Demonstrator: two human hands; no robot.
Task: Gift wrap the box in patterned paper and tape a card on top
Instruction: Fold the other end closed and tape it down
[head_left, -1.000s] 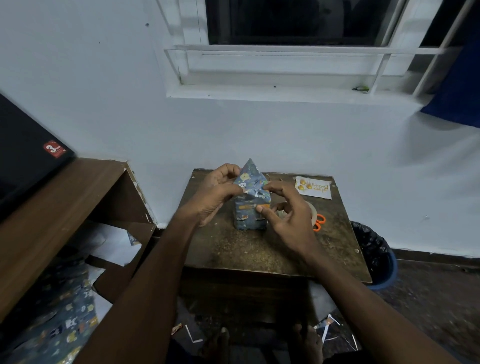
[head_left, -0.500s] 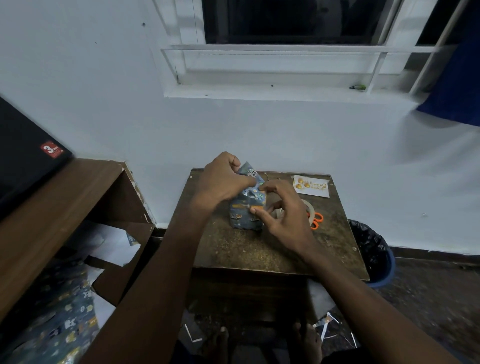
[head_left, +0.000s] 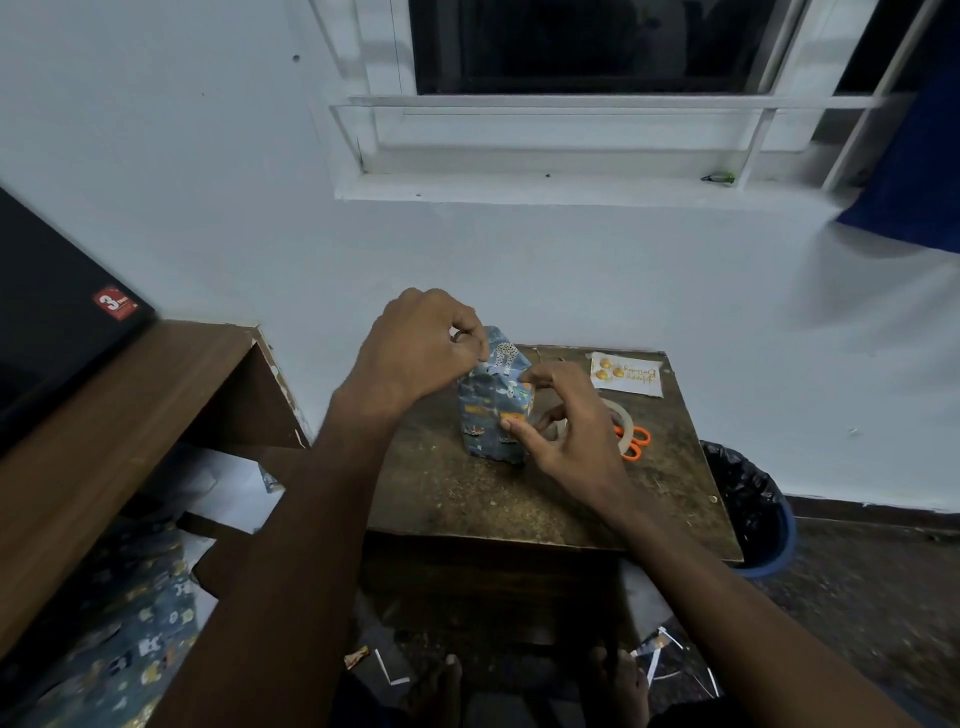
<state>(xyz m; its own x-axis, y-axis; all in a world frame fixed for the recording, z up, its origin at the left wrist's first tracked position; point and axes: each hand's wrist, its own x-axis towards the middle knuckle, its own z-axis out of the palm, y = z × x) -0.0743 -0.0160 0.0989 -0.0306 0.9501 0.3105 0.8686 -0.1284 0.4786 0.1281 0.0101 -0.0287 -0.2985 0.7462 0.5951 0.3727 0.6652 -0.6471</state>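
Observation:
A small box wrapped in blue patterned paper (head_left: 491, 415) stands upright on the worn brown table (head_left: 498, 499). My left hand (head_left: 415, 353) sits over the box's top left and pinches the paper flap there, fingers curled. My right hand (head_left: 566, 421) holds the box's right side, thumb on the front face and forefinger on the top edge. A white card with orange balloons (head_left: 626, 374) lies flat at the table's far right. A roll of clear tape (head_left: 621, 415) lies just behind my right hand, partly hidden.
Orange-handled scissors (head_left: 636, 441) lie by the tape. A blue bin with a black liner (head_left: 753, 509) stands right of the table. A wooden shelf (head_left: 104, 415) is at the left, with spare patterned paper (head_left: 119, 654) below it. Paper scraps litter the floor by my feet.
The upright pointed paper flap on top of the box has been folded down. My left hand moved up and over the top of the box. My right hand stayed on the right side.

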